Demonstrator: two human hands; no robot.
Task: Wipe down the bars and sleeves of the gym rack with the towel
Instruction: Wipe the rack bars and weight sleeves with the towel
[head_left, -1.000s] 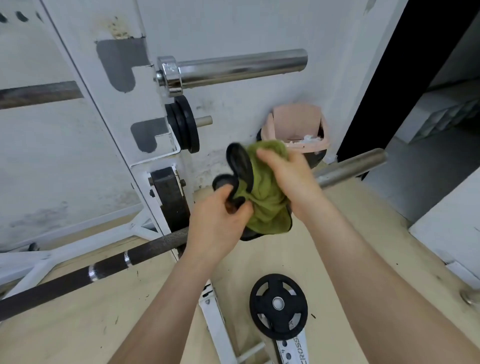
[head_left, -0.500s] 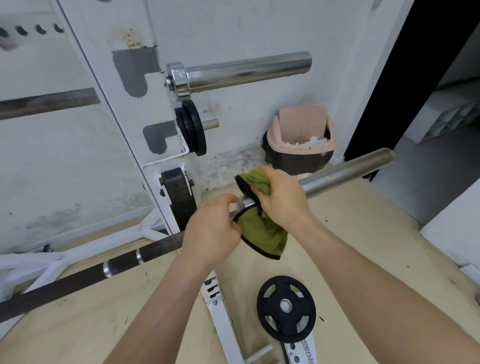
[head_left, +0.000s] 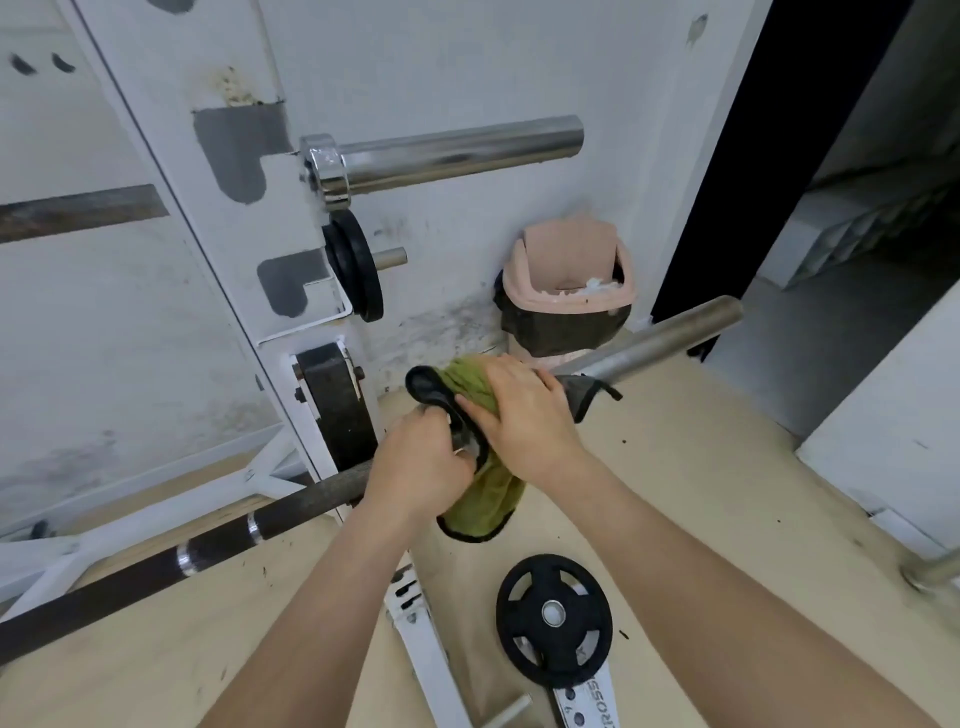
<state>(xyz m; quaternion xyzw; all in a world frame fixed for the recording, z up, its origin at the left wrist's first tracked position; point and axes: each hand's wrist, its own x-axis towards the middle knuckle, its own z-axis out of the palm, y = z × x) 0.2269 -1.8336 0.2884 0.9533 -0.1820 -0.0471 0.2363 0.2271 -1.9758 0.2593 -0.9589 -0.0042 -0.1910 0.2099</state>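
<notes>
View from a head-worn camera looking down at two bare forearms working on a barbell in a white-painted steel gym rack (head_left: 208, 208). The towel (head_left: 478, 499) is soft olive-green cloth with a black bound edge, bunched around the inner end of the lower barbell's sleeve (head_left: 665, 343), with a loose flap hanging below the bar. The right hand (head_left: 524, 410) lies over the top of the towel, fingers curved down and clasping the cloth to the sleeve. The left hand (head_left: 415, 467) is curled closed around the bar where the shaft (head_left: 156, 566) meets the sleeve, right against the towel's black edge (whether it also pinches the cloth cannot be told). The shaft is dark and rough-looking with two bright rings; the sleeve is a smooth, dull grey metal cylinder. This bar's long axis runs from lower left to upper right, its bare sleeve end pointing toward a dark doorway. Above it, a second, shinier chrome sleeve (head_left: 457, 150) juts to the right from the rack upright. Below that, small black plates (head_left: 358, 265) sit on a short peg. A bin with a pink swing lid (head_left: 569, 275) stands against the scuffed wall, just behind the hands. A black round weight plate (head_left: 553, 618) lies flat on the pale wooden floor (head_left: 701, 493) between the forearms.
</notes>
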